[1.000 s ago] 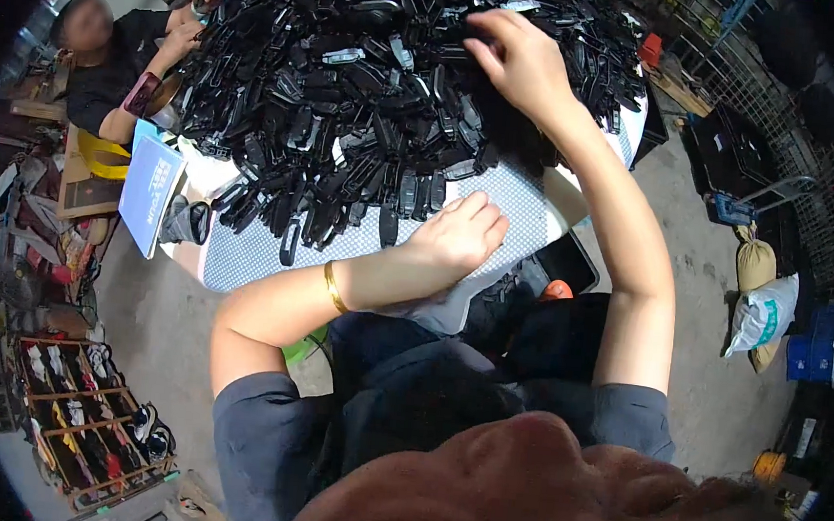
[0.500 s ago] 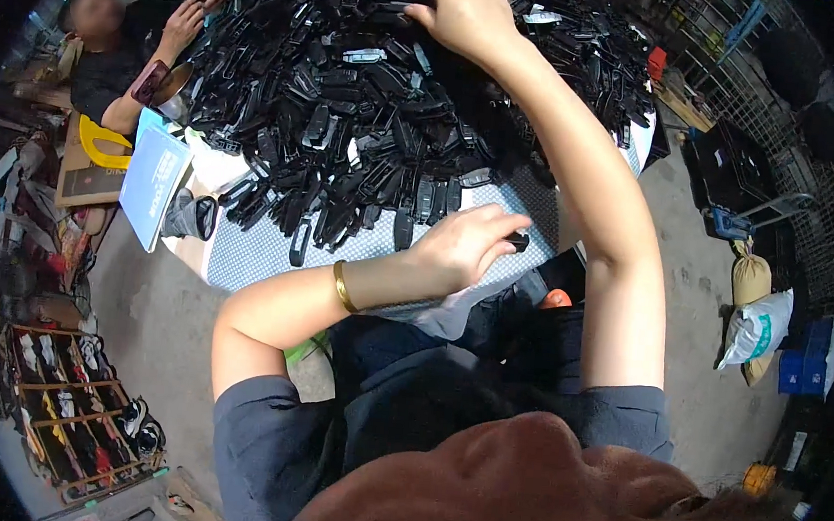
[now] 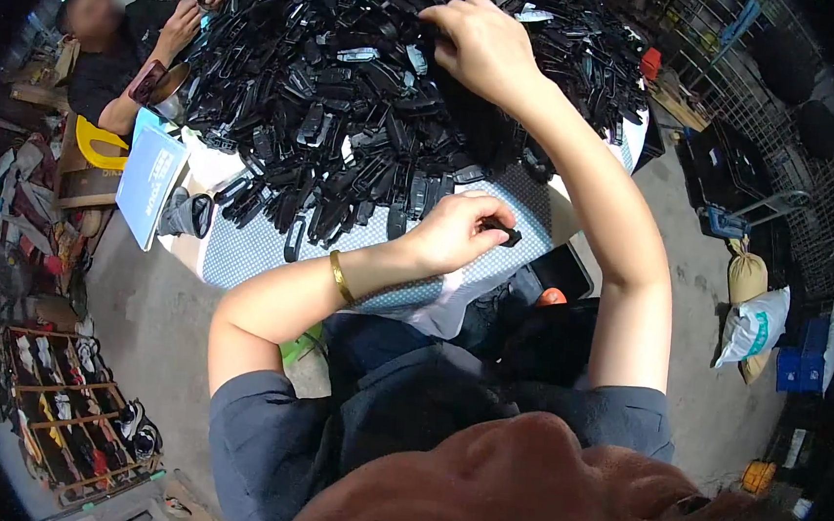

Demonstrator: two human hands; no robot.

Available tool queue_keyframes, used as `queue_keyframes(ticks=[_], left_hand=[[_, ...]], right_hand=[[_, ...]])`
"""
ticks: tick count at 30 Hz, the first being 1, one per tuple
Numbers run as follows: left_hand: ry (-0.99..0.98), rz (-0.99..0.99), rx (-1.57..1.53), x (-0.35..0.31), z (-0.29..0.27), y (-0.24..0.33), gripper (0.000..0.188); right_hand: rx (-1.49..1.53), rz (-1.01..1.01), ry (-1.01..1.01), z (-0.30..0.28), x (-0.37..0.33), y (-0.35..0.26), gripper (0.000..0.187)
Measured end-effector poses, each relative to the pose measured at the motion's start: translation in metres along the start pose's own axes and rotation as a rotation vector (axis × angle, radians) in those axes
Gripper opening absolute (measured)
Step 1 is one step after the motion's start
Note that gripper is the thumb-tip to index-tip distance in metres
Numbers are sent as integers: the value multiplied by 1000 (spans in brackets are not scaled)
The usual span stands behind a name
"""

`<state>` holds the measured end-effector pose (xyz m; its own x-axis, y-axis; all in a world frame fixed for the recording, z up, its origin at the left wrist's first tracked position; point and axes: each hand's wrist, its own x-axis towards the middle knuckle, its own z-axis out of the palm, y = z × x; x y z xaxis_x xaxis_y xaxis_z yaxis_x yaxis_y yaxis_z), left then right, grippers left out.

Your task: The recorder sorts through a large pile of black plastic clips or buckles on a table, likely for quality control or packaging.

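The person's right hand [image 3: 481, 45] is stretched far out to the top middle of the picture, fingers curled down into the big pile of black plastic parts [image 3: 351, 108], gripping among them. The left hand [image 3: 453, 232] sits near the middle, elbow bent, fingers pinching one small black part [image 3: 507, 233] just above the checked table cover [image 3: 261, 248]. One gold bracelet [image 3: 340, 277] is on that wrist. The pile has too many parts to count. Another person [image 3: 120, 51] sits at the upper left, beside one blue booklet [image 3: 149, 184].
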<state>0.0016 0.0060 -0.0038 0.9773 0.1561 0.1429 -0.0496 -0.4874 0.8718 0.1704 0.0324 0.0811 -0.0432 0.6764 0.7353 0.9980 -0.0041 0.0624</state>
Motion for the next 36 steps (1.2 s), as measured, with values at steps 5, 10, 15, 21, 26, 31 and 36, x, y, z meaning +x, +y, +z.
queue_keyframes(ticks=[5,10,15,21,26,31,36], left_hand=[[-21,-61,-5,1,1,-2,16],[12,-39,-82,-1,6,-2,22],[-174,-139,-394,1,9,-15,28],[22,-107,-527,5,0,-6,45],[206,-33,-878,8,-7,-3,52],[251,-101,-1048,11,-9,-7,44],[164,-77,-977,10,-13,4,35]], right_hand=[[204,-55,-26,-8,-30,-7,35],[612,116,-54,-36,-84,-20,39],[1071,605,-323,-59,-136,-19,40],[1348,693,-340,-77,-140,-21,39],[1103,455,-325,-81,-143,-36,34],[1148,558,-297,-75,-144,-33,37],[1312,748,-266,-85,-142,-22,37]])
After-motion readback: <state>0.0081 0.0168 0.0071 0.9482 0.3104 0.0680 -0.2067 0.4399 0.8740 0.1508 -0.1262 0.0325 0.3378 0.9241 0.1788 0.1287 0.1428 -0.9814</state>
